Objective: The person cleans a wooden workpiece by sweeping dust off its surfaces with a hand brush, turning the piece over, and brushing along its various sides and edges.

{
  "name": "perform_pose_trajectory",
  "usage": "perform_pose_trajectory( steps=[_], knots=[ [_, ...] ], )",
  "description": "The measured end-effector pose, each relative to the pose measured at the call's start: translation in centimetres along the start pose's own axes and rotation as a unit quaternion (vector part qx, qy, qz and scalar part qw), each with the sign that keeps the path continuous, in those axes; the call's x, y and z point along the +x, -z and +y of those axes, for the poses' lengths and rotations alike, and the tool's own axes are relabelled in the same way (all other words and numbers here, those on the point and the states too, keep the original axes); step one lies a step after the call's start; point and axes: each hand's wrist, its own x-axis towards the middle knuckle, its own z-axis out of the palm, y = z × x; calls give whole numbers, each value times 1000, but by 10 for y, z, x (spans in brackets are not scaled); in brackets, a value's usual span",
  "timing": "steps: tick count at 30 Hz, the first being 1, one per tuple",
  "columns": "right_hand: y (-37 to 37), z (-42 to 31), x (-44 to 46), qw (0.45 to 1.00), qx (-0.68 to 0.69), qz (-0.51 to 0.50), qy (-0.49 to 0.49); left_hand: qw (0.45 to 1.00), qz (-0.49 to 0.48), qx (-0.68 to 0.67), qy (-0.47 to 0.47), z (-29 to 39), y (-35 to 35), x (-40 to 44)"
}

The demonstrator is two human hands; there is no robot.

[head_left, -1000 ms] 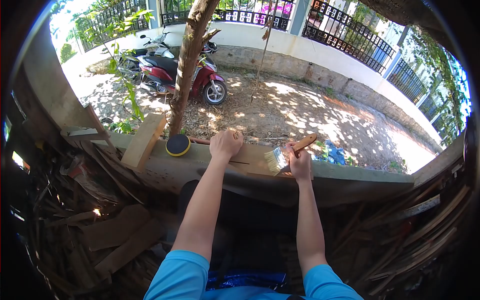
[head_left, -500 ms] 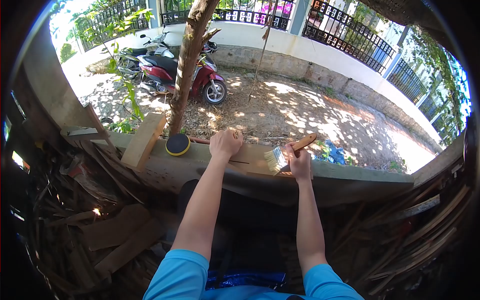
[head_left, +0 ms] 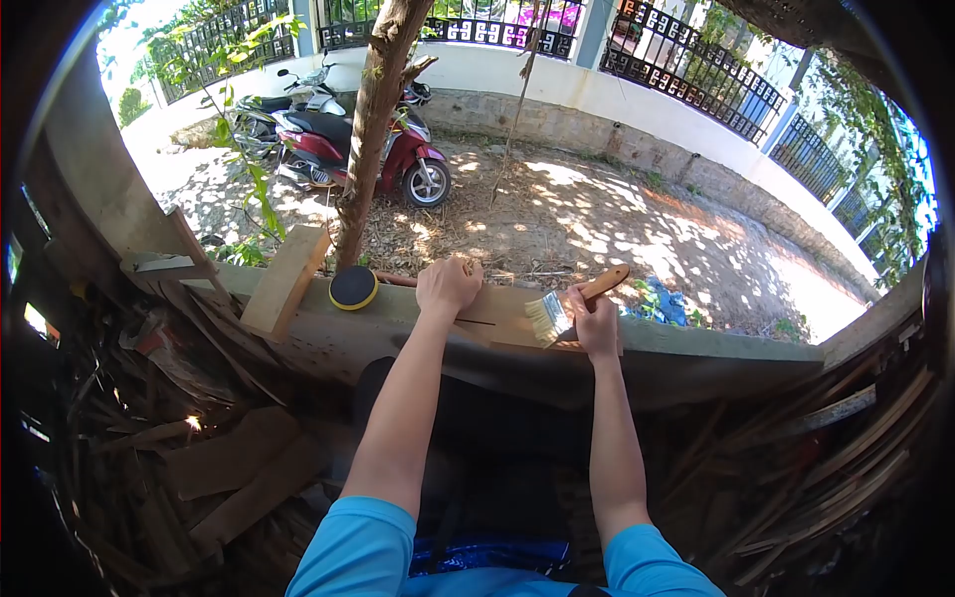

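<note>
My left hand (head_left: 451,286) is closed at the left end of a light wooden board (head_left: 509,308), pressing on it, its fingertips mostly hidden. The board lies flat along the top of a low wall, with a thin dark line on its surface. My right hand (head_left: 594,323) grips a wide paintbrush (head_left: 605,283) by its wooden handle, which points up and right. Its pale bristles touch or hover just over the board's right part; I cannot tell which. Left of my left hand sits a round black-and-yellow pad (head_left: 353,288).
A thick wooden block (head_left: 286,282) rests across the wall top (head_left: 716,343) at left. Scrap wood (head_left: 234,468) is piled below on both sides. Beyond the wall stand a tree trunk (head_left: 365,149), a red motorbike (head_left: 398,159) and a blue crumpled thing (head_left: 668,302).
</note>
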Motion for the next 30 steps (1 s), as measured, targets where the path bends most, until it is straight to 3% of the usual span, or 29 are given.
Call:
perform_pose_trajectory(
  steps=[15,30],
  knots=[
    [-2,5,2,999,40,-2,6,1000,2,-6,0,-2,-3,1],
    [1,1,0,1000,-6,-5,7,1000,8,-5,-5,-2,-4,1]
  ],
)
